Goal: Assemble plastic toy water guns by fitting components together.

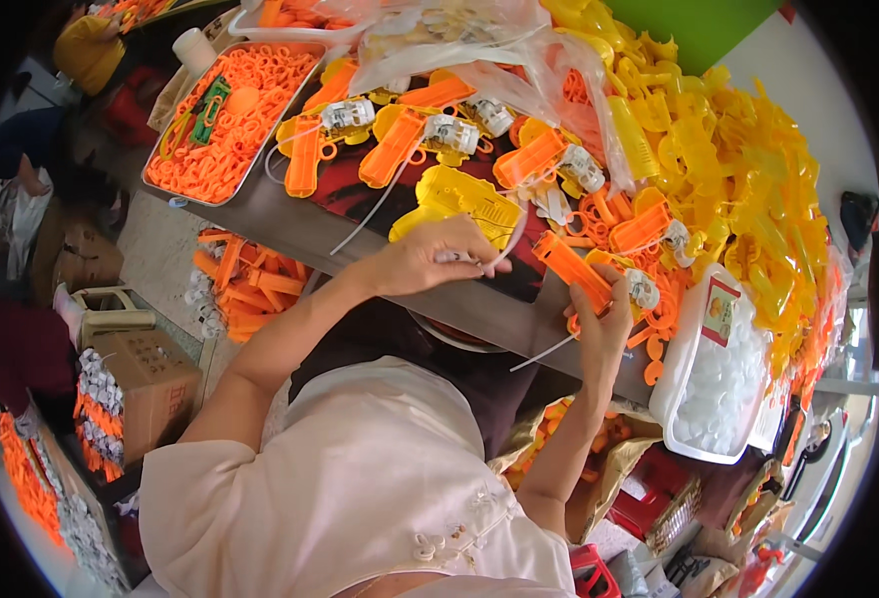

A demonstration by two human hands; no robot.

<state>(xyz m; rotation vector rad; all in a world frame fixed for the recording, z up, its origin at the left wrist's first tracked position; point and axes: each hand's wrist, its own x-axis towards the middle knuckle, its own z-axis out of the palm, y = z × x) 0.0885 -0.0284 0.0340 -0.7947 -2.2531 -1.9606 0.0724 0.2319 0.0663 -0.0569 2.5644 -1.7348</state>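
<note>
My left hand (444, 254) is closed in a pinch at the table's near edge, on what looks like a thin pale tube (519, 231). Something whitish also shows inside its curled fingers, too covered to name. Just beyond it lies a yellow plastic shell half (454, 194). My right hand (604, 309) grips a long orange plastic housing (569, 269), tilted, its far end pointing up and left. A clear and white round part (643, 289) shows beside the fingers. Below that hand a thin white tube (544, 354) sticks out to the left.
Several orange housings with clear parts (395, 145) lie across the table. A tray of small orange pieces (250, 120) stands at the far left. Yellow plastic parts (719, 169) are heaped at the right, beside a white basin of clear pieces (667, 399). Boxes (150, 384) stand at the left.
</note>
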